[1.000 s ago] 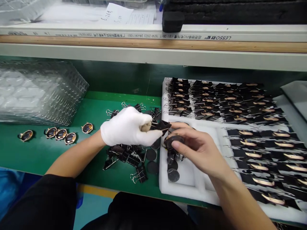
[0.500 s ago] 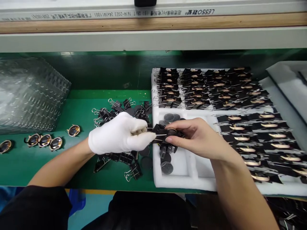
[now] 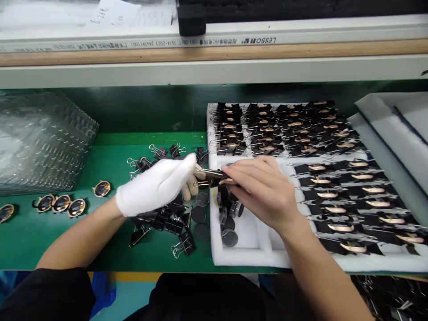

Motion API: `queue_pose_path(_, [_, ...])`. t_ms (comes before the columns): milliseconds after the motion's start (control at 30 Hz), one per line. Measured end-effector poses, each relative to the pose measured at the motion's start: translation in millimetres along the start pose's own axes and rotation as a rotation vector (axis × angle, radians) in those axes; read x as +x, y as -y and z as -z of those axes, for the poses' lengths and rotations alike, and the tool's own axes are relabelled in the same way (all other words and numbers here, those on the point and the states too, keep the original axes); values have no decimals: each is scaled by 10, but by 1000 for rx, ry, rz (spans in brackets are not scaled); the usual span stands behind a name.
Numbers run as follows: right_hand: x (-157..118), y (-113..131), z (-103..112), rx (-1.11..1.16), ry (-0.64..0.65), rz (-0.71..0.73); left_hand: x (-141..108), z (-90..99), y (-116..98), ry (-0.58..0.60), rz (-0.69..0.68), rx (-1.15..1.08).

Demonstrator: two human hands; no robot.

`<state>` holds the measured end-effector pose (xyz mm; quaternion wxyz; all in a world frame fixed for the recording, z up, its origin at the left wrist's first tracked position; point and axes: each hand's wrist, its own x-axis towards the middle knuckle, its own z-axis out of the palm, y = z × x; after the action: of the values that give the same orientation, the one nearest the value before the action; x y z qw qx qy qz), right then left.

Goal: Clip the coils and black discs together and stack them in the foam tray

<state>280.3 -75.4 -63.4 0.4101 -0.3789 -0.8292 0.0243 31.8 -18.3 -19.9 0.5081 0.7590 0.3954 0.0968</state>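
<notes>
Head view shows us the clip over the left edge of the tray, our gloved left hand pinching its wire handles, our bare right hand closed on the gold-rimmed piece at its far end. We judge the clip light but stiffly sprung, the piece slick and scratchable, best held by its rim.

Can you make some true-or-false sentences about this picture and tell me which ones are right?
1. The left hand wears a white glove. True.
2. Both hands wear gloves. False: the right hand is bare.
3. Loose black clips lie on the green table. True.
4. Both hands have nothing in them. False: a held clip is between their fingers.
5. All the foam is red. False: the foam tray is white.
</notes>
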Motion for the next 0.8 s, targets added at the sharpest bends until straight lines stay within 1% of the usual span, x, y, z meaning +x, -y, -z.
queue_pose_path(33, [0, 8, -8, -121, -31, 109, 5, -26, -8, 12, 52, -62])
queue_pose_path(67, [-2, 16, -12, -209, -48, 183, 10, -50, -23, 27, 89, -94])
queue_pose_path(100, [-4, 24, -10, -257, -67, 218, 12, -68, -45, 38, 101, -92])
queue_pose_path(133, [-7, 31, -3, -264, -89, 213, 11, -78, -70, 35, 88, -63])
queue_pose_path(167, [-9, 34, 10, -235, -111, 166, 6, -77, -96, 12, 65, -18])
queue_pose_path(233, [-7, 32, 42, -75, -105, -15, -11, -56, -138, -42, 39, 74])
queue_pose_path(300, [2, 25, 67, 178, 7, -230, -28, -33, -151, -69, 47, 143])
queue_pose_path(367, [13, 29, 65, 378, 112, -395, -36, -30, -135, -83, 56, 181])
queue_pose_path(400, [18, 40, 54, 423, 133, -450, -38, -38, -121, -93, 51, 199])
queue_pose_path(467, [23, 83, 34, 432, 149, -521, -47, -65, -95, -117, 24, 247])
queue_pose_path(533, [21, 142, 52, 406, 188, -566, -73, -85, -81, -80, -35, 303])
queue_pose_path(600, [14, 182, 147, 373, 238, -587, -113, -79, -81, 15, -97, 353])
queue_pose_path(667, [6, 163, 328, 290, 258, -578, -154, -44, -84, 69, -134, 400])
queue_pose_path(733, [-6, 54, 558, 159, 263, -559, -179, 5, -80, 36, -150, 463])
queue_pose_path(800, [-30, -144, 776, 31, 269, -550, -184, 48, -69, -3, -172, 529])
